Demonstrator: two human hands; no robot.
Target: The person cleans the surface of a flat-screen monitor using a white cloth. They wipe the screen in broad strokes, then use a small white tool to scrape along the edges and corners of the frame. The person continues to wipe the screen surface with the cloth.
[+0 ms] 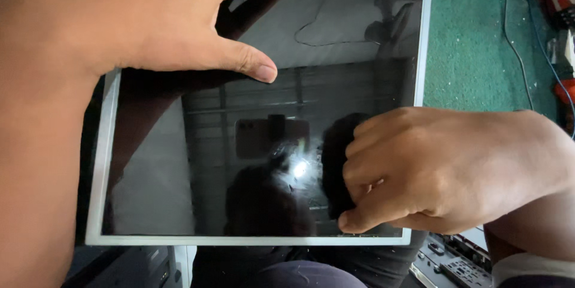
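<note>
Right up close to the lens is the left hand (120, 18), filling the near-left and top of the view, forearm running down the left edge. Its fingers are spread apart, thumb (248, 60) stretched out flat over the upper part of a big glossy black flat display panel with a thin silver metal frame (251, 240), so it looks like it's pressing on the far-left corner of the glass.

Over on the right, the right hand (443, 168) is curled up, fingers bunched together and clamped on a dark wad of cloth (335, 168) that sits against the glass near the panel's near-right area. Only the left part of the wad shows, the rest is tucked inside the hand.

Glass is super reflective, with a bright glare spot (299, 169) just left of the cloth and murky reflections all over. Panel lies tilted across a green carpet-like worktop (473, 42), which shows to the far right along with thin dark cables (518, 54). Some dark electronics gear (455, 267) pokes out at the near right, below the panel's edge.
</note>
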